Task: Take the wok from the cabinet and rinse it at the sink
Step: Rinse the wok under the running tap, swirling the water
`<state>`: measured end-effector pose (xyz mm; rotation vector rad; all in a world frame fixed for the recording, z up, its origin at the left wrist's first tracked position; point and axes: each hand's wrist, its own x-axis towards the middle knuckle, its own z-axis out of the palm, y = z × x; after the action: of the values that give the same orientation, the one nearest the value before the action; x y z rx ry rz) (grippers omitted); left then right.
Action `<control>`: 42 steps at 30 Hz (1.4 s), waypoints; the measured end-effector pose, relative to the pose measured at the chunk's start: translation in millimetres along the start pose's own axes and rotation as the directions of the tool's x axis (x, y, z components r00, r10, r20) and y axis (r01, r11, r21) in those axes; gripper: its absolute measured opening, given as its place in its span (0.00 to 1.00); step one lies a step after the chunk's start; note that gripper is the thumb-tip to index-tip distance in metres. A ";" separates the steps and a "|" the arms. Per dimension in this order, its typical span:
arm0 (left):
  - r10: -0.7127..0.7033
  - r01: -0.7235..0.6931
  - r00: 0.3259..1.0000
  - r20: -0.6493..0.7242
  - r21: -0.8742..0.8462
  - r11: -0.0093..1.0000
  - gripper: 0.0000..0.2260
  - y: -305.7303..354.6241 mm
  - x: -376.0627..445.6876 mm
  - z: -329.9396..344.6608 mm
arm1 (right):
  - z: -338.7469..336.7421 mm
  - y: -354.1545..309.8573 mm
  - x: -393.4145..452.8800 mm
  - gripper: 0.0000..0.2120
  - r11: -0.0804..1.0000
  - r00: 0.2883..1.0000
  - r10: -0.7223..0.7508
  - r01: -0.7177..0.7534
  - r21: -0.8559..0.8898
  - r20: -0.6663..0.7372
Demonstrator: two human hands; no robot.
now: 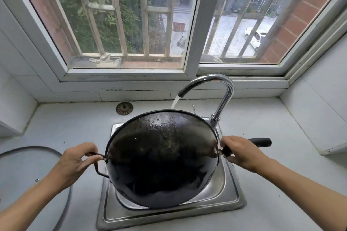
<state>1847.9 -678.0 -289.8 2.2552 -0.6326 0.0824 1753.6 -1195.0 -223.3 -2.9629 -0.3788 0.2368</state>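
The rinsing step is going on: the one wok [161, 161] is standing tilted in the sink [221, 202], its back facing the person, while water is running from the tap [212, 80] behind its rim. The left hand [75, 163] is pinching the loop handle; the right hand [242, 154] is gripping the long handle. Next, I think, the wok needs turning under the stream. One lid [62, 210] is lying at the counter's left edge.
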 end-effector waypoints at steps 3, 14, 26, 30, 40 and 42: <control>-0.083 0.084 0.996 0.007 -0.004 0.996 0.15 -9.1 0.4 7.4 | 9.5 1.2 4.7 0.15 0.997 0.999 0.044 -0.042 0.059 -0.028; -0.235 0.236 0.971 0.039 -0.039 0.971 0.07 -20.3 26.0 29.9 | 30.5 15.1 24.2 0.34 0.982 0.992 0.097 -0.081 0.172 -0.085; -0.274 0.275 0.961 0.031 -0.071 0.959 0.08 -16.6 43.0 42.8 | 35.3 27.1 20.9 0.41 0.993 0.985 -0.053 0.070 0.094 -0.166; -0.281 0.284 0.959 0.039 -0.082 0.955 0.08 -9.4 54.1 47.0 | 36.9 34.3 18.6 0.41 0.990 0.986 -0.027 0.049 0.135 -0.163; -0.354 0.352 0.935 -0.015 -0.078 0.933 0.11 -6.3 61.4 55.6 | 41.6 51.2 13.3 0.43 0.979 0.990 0.022 0.007 0.203 -0.141; -0.350 0.348 0.937 -0.012 -0.074 0.935 0.12 -6.5 60.8 55.2 | 42.4 51.1 13.1 0.43 0.977 0.990 0.022 0.008 0.212 -0.137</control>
<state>1896.6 -738.5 -317.3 2.2585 -0.2091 -0.0869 1770.8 -1235.2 -274.9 -2.7508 -0.3046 0.0666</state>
